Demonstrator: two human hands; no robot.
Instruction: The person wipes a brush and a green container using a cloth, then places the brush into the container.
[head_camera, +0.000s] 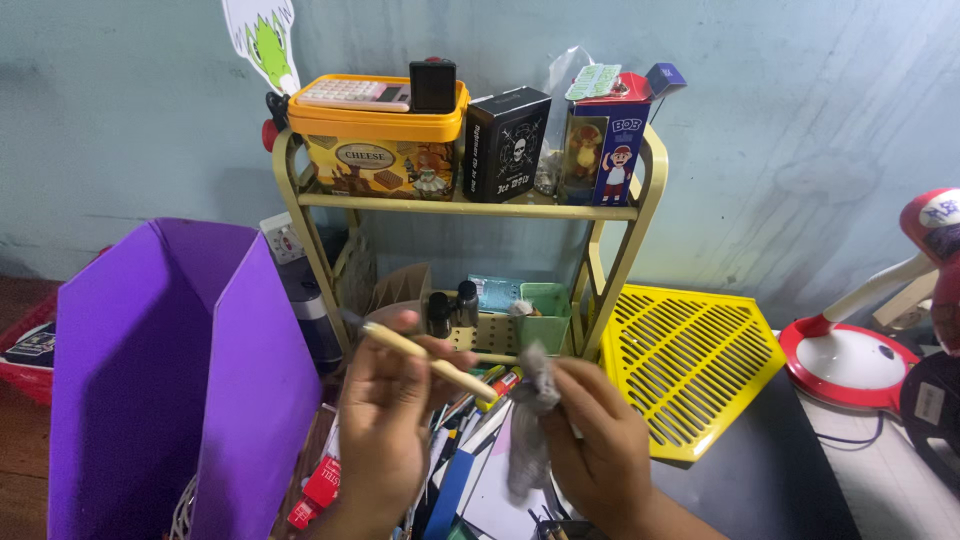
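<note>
Paintbrush (420, 350) in left hand (385, 420), grey cloth (530, 420) in right hand (600, 440)

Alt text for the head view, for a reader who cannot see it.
Left hand holds a cream pencil-like stick while right hand pinches a grey cloth, above scattered pens. Behind stand a yellow shelf rack, a purple folder box and a yellow grid panel.

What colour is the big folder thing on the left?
Purple, seen in the head view.
</note>
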